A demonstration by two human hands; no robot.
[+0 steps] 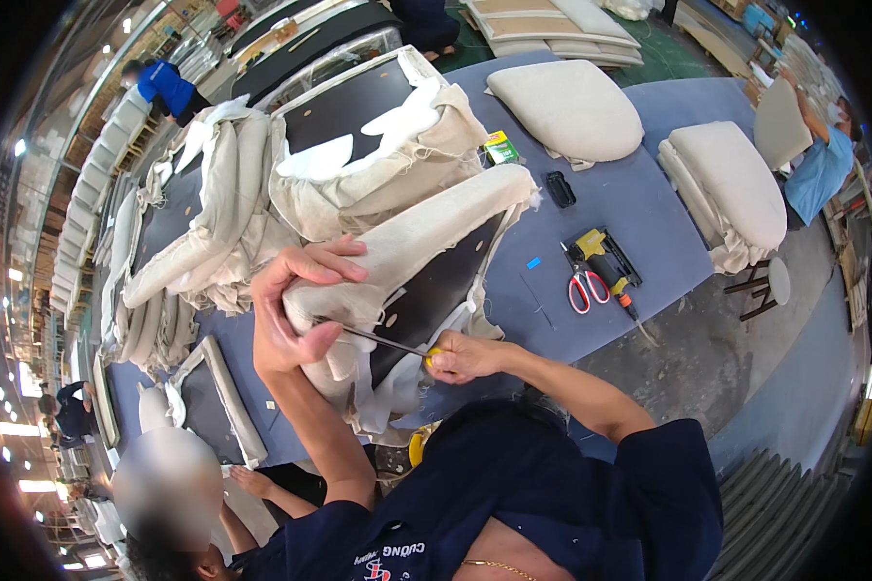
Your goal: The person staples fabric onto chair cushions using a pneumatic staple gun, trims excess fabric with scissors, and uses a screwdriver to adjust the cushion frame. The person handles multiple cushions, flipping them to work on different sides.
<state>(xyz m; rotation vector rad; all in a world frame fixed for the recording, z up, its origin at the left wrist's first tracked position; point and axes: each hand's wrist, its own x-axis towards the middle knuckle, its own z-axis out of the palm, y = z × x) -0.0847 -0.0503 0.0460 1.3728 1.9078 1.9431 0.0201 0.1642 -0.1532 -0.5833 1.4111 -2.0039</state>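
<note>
A beige upholstered panel with a black backing board lies tilted in front of me, loose fabric hanging along its edges. My left hand is wrapped round its near left corner, thumb and fingers pressing the cloth. In my right hand is a screwdriver-like tool, closed in the fist by its yellow handle. Its thin metal shaft points left, the tip meeting the fabric beside my left thumb. Whether the tip is under the cloth is hidden.
Covered panels are piled behind and to the left. Red-handled scissors, a staple gun, a black object and a small box lie on the blue table. Cushions stand farther right. Co-workers are nearby, one handling a panel.
</note>
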